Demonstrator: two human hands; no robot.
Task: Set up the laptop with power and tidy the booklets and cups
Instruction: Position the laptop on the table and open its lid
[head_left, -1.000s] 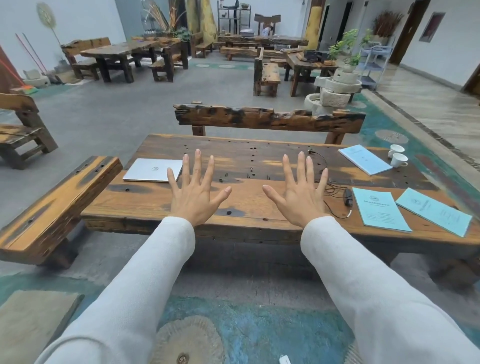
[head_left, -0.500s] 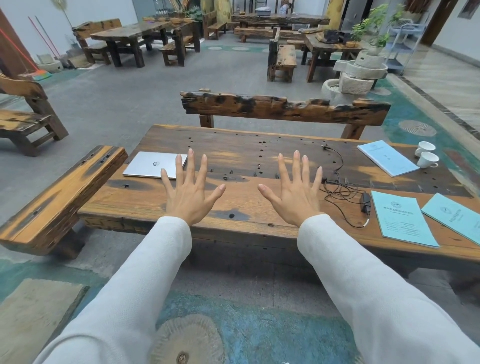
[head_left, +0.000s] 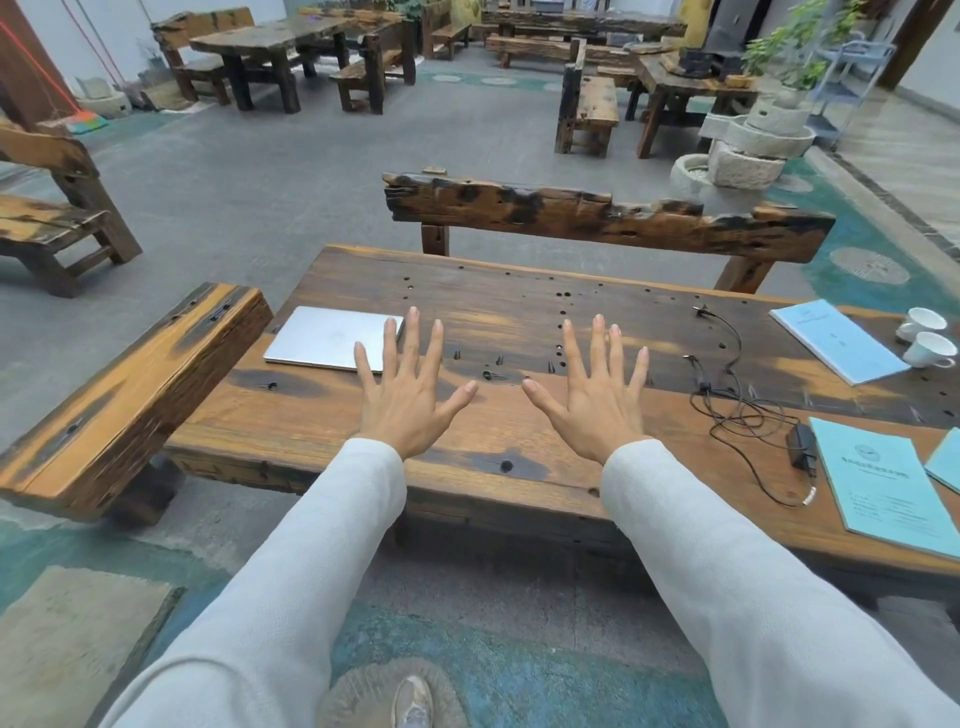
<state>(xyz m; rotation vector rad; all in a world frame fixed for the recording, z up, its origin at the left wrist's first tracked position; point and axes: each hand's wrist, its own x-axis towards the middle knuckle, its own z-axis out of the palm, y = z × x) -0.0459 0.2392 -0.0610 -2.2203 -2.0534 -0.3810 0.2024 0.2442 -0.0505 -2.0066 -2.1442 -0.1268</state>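
The left grip (head_left: 410, 400) is spreading flat and open, fingers straight and fanned, holding nothing. The right grip (head_left: 592, 405) is doing the same just beside it, and the thumbs are pointing toward each other with a small gap between them. Both are hanging palm-down over the near middle of the dark, worn wooden tabletop (head_left: 519, 431); I cannot tell whether they are touching it.

The next move is turning on where the closed, flat silver laptop (head_left: 327, 338) is lying: just left of the left grip and slightly farther away. That hand's two outer fingers are overlapping the laptop's near right corner in this view. The laptop's long axis is running left to right along the tabletop, and no cable is reaching it. The left grip is clearly the nearer one, so I am judging it the hand to draw the laptop in.

Going right, the black power brick (head_left: 800, 451) and its thin black cable (head_left: 727, 410) are lying in loose, tangled loops. They are lying near the right grip and well apart from the laptop.

Beyond them, three pale blue paper booklets are lying scattered. One (head_left: 836, 340) is sitting at the far right, one (head_left: 883, 488) at the near right just beside the brick, and one (head_left: 945, 462) is being cut off by the right edge. Two small white ceramic cups (head_left: 930, 349) are sitting together at the far right, just beside the far booklet.
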